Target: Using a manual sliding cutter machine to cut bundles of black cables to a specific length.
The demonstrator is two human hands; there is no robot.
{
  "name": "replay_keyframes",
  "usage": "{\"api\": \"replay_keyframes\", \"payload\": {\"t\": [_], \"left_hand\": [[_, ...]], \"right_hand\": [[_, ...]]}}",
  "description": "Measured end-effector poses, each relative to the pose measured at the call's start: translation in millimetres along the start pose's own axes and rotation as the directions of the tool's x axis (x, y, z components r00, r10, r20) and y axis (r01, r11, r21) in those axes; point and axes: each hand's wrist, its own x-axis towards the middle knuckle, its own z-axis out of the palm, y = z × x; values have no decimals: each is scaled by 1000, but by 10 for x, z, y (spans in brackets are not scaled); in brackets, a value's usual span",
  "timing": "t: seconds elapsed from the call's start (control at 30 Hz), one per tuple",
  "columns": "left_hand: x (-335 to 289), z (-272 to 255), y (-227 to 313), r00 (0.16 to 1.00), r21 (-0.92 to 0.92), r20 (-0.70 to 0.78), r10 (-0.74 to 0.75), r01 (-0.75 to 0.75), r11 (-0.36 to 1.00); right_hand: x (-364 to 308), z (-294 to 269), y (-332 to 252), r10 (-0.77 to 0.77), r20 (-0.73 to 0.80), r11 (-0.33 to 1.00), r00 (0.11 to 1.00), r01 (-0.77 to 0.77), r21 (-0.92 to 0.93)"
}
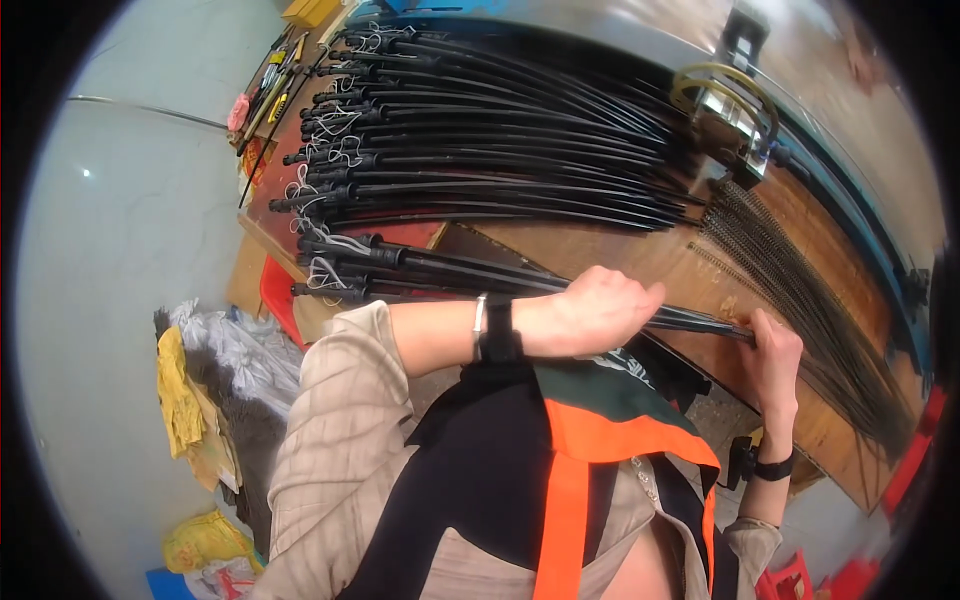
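Observation:
A bundle of long black tubes (pixel 695 321) runs across in front of me, with thicker black fittings and pale wire loops at its left end. My left hand (pixel 605 310) is closed around it, back of the hand up, so the fingers are mostly hidden. At the right end of the bundle, my right hand (pixel 773 358) pinches the tips of the tubes together. Beyond my hands, many more of the same black tubes (pixel 520 140) lie side by side in a wide pile on the table, their fittings to the left.
Long thin coil springs (pixel 790 290) lie on the wooden tabletop (pixel 610 250) at right. A metal device with a curved brass-coloured hose (pixel 735 120) stands behind them. Hand tools (pixel 275 90) lie at the far left corner. Plastic bags (pixel 235 350) and yellow cloth (pixel 180 390) sit below the table's left side.

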Motion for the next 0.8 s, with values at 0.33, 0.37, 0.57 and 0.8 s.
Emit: {"api": "replay_keyframes", "payload": {"t": [0.33, 0.37, 0.57, 0.8], "left_hand": [[415, -539, 408, 987, 351, 161, 17, -74, 933], [499, -603, 459, 983, 389, 163, 81, -140, 911], [995, -1093, 753, 933, 605, 197, 301, -357, 711], [1876, -1100, 972, 898, 653, 171, 405, -411, 636]], "right_hand": [[122, -49, 41, -71, -339, 977, 938, 134, 166], [-48, -104, 240, -19, -351, 988, 936, 73, 140], [-403, -242, 615, 178, -441, 984, 880, -167, 66], [-152, -784, 831, 129, -653, 990, 746, -136, 40]]}}
